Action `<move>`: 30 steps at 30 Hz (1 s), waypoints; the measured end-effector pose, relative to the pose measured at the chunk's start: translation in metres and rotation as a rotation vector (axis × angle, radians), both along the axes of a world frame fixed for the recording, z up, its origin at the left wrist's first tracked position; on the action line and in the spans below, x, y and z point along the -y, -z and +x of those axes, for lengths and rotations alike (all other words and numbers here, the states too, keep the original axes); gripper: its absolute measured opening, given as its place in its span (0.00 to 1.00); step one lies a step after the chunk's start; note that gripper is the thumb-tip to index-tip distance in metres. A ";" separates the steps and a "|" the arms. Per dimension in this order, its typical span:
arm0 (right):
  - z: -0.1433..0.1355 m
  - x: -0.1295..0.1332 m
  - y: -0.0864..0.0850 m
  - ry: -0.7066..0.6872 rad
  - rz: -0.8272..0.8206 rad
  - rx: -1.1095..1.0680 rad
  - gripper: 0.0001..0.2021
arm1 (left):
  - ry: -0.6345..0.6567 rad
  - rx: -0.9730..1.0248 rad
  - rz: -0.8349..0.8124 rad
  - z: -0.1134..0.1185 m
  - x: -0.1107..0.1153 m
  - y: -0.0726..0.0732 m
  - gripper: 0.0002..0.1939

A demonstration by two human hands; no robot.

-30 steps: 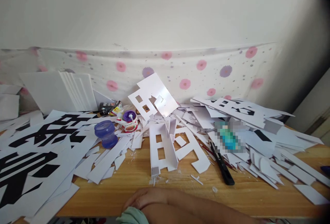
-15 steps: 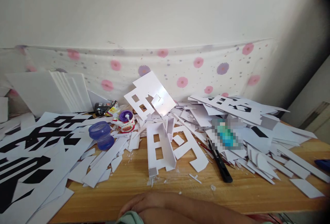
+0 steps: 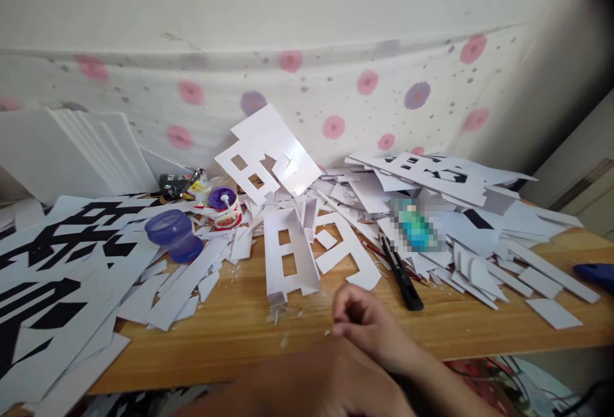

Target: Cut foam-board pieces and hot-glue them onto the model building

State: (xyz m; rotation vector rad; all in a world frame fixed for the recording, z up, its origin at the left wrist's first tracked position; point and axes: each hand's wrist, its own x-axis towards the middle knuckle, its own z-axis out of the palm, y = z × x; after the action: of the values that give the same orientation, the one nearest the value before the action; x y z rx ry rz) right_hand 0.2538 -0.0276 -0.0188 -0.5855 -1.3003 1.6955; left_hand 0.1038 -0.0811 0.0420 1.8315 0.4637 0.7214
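My right hand [image 3: 367, 324] is over the table's front edge, its fingers curled with thumb near the fingertips; anything between them is too small to make out. Lower and closer, my left hand [image 3: 326, 378] is blurred, its fingers hidden. Beyond them stands a white box-like foam board piece [image 3: 309, 257] with square openings. Right of it lies a flat white cut-out [image 3: 357, 263], close to my right fingertips. A black utility knife [image 3: 405, 286] rests to the right of my right hand.
White offcuts [image 3: 187, 289] and black-patterned sheets [image 3: 62, 314] cover the left. A purple jar [image 3: 175, 236] and a red-and-white tub [image 3: 227, 212] stand behind. A board with openings [image 3: 271, 148] leans at the back. More scraps [image 3: 472, 273] and a blue object [image 3: 595, 274] lie right.
The view has tilted downward. My right hand has come into view above the table edge with curled fingers, and my left hand now shows blurred in front.
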 end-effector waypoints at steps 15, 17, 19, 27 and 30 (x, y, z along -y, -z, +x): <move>0.025 0.009 -0.017 0.019 -0.261 -0.361 0.18 | -0.586 0.185 -0.308 0.001 -0.036 0.026 0.11; 0.026 0.012 -0.016 0.001 -0.241 -0.352 0.18 | -0.578 0.189 -0.355 0.003 -0.038 0.028 0.11; 0.027 0.014 -0.015 -0.017 -0.222 -0.334 0.19 | -0.636 0.163 -0.361 0.003 -0.038 0.031 0.12; 0.024 0.018 -0.013 -0.039 -0.148 -0.238 0.22 | -0.812 0.057 -0.185 -0.003 -0.040 0.034 0.11; 0.023 0.018 -0.014 -0.039 -0.161 -0.260 0.23 | -0.753 0.063 -0.140 -0.005 -0.039 0.034 0.11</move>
State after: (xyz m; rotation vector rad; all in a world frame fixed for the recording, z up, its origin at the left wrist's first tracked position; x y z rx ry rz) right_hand 0.2769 -0.0454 -0.0045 -0.4175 -1.0033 1.8517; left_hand 0.0984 -0.0419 0.0077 1.4776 1.1582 1.2064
